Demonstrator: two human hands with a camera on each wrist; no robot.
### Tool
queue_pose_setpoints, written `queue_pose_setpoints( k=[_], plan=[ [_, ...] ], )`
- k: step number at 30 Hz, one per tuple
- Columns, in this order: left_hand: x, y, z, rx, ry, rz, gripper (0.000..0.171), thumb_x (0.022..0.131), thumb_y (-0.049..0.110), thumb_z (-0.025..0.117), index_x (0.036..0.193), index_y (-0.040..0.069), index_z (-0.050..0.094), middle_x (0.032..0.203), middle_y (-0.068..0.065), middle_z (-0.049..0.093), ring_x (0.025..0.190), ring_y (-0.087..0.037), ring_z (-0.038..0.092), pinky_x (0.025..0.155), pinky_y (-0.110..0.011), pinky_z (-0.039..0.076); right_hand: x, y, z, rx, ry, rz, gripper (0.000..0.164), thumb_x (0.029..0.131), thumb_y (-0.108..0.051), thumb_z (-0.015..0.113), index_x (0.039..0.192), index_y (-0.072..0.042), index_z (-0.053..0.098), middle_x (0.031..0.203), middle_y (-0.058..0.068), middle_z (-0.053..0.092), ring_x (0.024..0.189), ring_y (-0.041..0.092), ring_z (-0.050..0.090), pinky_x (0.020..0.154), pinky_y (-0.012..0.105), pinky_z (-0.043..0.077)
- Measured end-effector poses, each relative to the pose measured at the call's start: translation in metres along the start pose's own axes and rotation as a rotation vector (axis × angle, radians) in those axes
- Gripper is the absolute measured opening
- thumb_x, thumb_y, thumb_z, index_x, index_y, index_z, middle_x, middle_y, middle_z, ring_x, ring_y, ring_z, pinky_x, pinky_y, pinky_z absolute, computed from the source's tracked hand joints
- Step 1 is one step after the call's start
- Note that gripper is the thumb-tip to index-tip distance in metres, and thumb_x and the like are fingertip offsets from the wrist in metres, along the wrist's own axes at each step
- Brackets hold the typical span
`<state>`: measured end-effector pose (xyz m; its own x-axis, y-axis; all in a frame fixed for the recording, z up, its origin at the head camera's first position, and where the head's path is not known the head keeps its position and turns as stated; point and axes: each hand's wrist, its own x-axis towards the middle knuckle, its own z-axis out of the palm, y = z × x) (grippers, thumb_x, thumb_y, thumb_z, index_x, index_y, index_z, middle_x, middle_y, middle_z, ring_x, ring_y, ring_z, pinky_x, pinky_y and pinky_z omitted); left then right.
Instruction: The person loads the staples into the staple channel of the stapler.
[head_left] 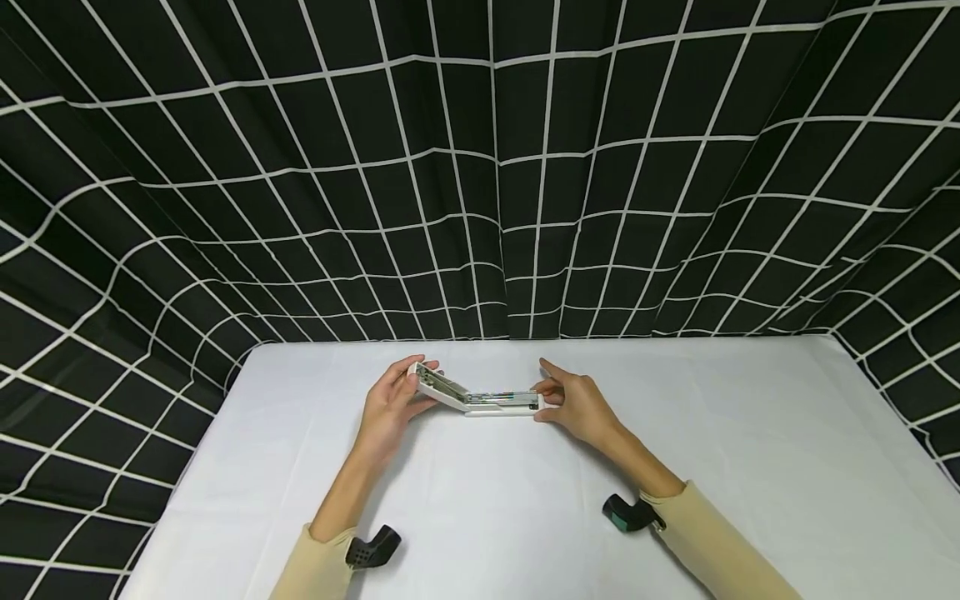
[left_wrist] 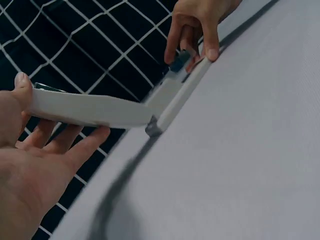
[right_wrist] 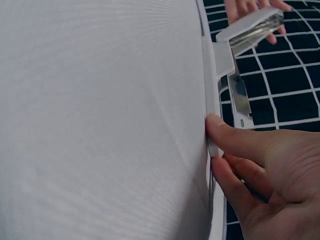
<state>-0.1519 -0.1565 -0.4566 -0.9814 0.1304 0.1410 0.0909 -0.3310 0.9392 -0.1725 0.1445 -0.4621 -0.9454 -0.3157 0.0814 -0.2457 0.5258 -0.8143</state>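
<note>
A white stapler (head_left: 501,410) lies spread wide at its hinge near the table's far edge, its metal staple channel exposed. My left hand (head_left: 389,408) grips the raised top arm (left_wrist: 85,107), which tilts up to the left, with the thumb on one side and the fingers beneath. At the other end my right hand (head_left: 581,407) pinches the tip of the stapler's base between thumb and fingers. In the right wrist view the base (right_wrist: 211,90) runs away from the right hand (right_wrist: 270,175) toward the hinge.
A white cloth covers the table (head_left: 480,517). Behind and beside it hangs a black curtain (head_left: 465,192) with a white grid. Black wrist cameras (head_left: 373,547) sit at both beige sleeves (head_left: 720,542).
</note>
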Motion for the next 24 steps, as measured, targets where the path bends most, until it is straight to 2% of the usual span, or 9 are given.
queue_pose_setpoints(
  k=[5, 10, 15, 24],
  plan=[
    [0.007, 0.004, 0.012, 0.062, -0.082, 0.037, 0.043, 0.103, 0.01, 0.049, 0.143, -0.003, 0.039, 0.136, -0.03, 0.049, 0.123, -0.023, 0.055, 0.099, -0.038, 0.052, -0.001, 0.0, -0.002, -0.041, -0.002, -0.016, 0.085, 0.069, 0.001, 0.086, 0.141, 0.011, 0.041, 0.109, 0.016, 0.071, 0.096, 0.026, 0.07, 0.078, 0.022, 0.058],
    [0.012, 0.001, 0.022, 0.123, -0.136, 0.069, 0.046, 0.1, 0.001, 0.051, 0.145, -0.001, 0.039, 0.132, -0.023, 0.053, 0.121, -0.019, 0.056, 0.098, -0.028, 0.051, 0.0, -0.001, 0.001, -0.033, -0.003, -0.029, 0.085, 0.069, 0.002, 0.086, 0.141, 0.012, 0.042, 0.108, 0.016, 0.071, 0.095, 0.025, 0.07, 0.078, 0.023, 0.058],
    [0.018, -0.007, 0.032, 0.162, -0.137, 0.069, 0.047, 0.094, -0.004, 0.06, 0.139, -0.007, 0.046, 0.129, -0.016, 0.06, 0.119, -0.018, 0.057, 0.104, -0.027, 0.046, 0.001, -0.003, 0.004, -0.031, 0.007, -0.032, 0.084, 0.069, 0.002, 0.086, 0.141, 0.011, 0.043, 0.107, 0.015, 0.072, 0.092, 0.023, 0.071, 0.077, 0.024, 0.059],
    [0.028, -0.021, 0.047, 0.16, -0.088, 0.018, 0.044, 0.088, -0.009, 0.066, 0.13, -0.012, 0.054, 0.133, -0.026, 0.056, 0.121, -0.018, 0.057, 0.108, -0.034, 0.043, -0.001, -0.005, 0.004, -0.025, 0.045, -0.002, 0.082, 0.07, 0.003, 0.085, 0.14, 0.011, 0.044, 0.107, 0.017, 0.071, 0.094, 0.025, 0.071, 0.08, 0.025, 0.058]
  ],
)
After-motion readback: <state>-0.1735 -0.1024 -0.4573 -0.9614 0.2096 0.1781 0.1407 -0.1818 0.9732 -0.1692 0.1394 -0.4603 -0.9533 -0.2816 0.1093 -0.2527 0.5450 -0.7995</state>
